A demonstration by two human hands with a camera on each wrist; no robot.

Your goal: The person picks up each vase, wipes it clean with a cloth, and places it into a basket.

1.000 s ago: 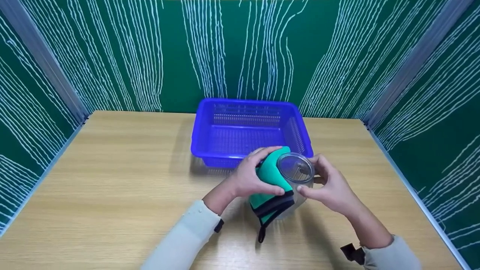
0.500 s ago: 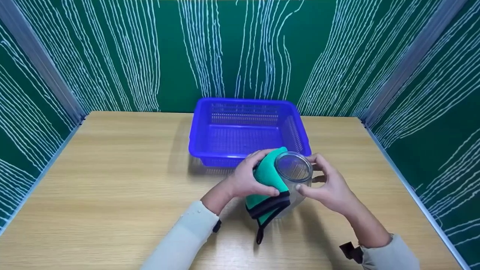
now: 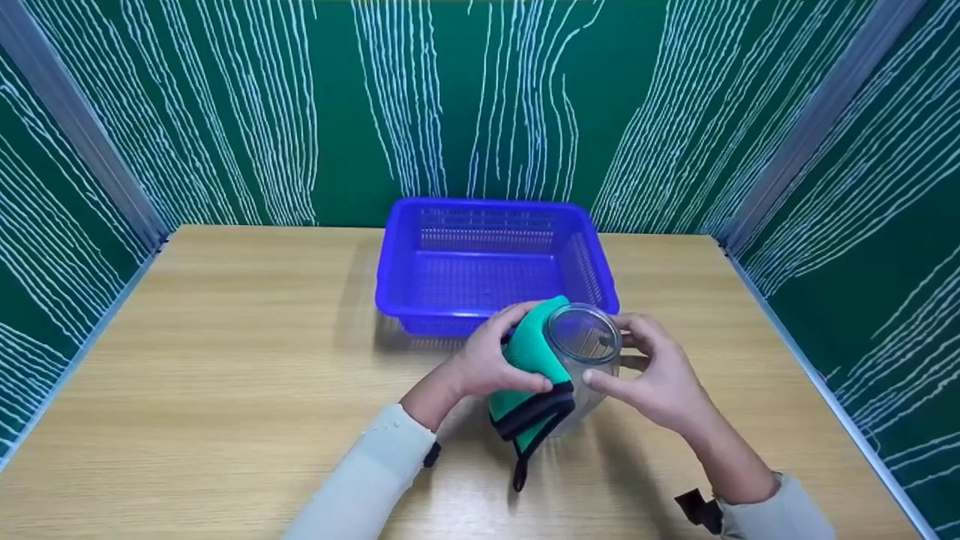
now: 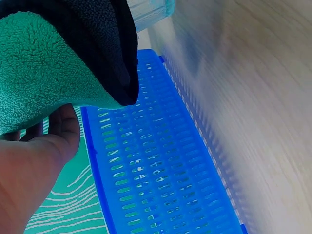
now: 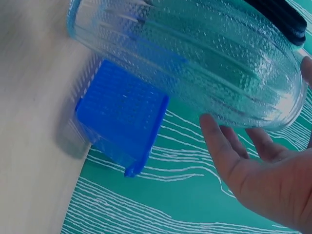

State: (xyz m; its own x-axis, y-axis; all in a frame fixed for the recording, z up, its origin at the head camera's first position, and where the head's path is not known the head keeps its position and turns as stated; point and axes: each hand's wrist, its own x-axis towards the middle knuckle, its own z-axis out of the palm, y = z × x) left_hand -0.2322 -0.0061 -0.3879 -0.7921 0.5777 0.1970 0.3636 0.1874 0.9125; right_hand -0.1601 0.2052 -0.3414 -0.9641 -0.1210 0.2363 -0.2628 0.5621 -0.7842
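A clear glass jar with a thick round rim stands in front of the basket, tilted a little. My right hand grips it from the right, thumb at the front and fingers behind. In the right wrist view the jar shows ribbed, textured sides. My left hand holds a green cloth with black edging against the jar's left side. A black loop hangs from the cloth's lower corner. The left wrist view shows the fluffy cloth over the left hand.
A blue plastic basket with slotted walls sits at the back of the wooden table, just beyond the hands. Green panels with white wavy lines enclose the table at the back and sides.
Hands, cloth and jar have shifted slightly left in the head view, as has the basket. Both hands keep their hold on the cloth and jar.
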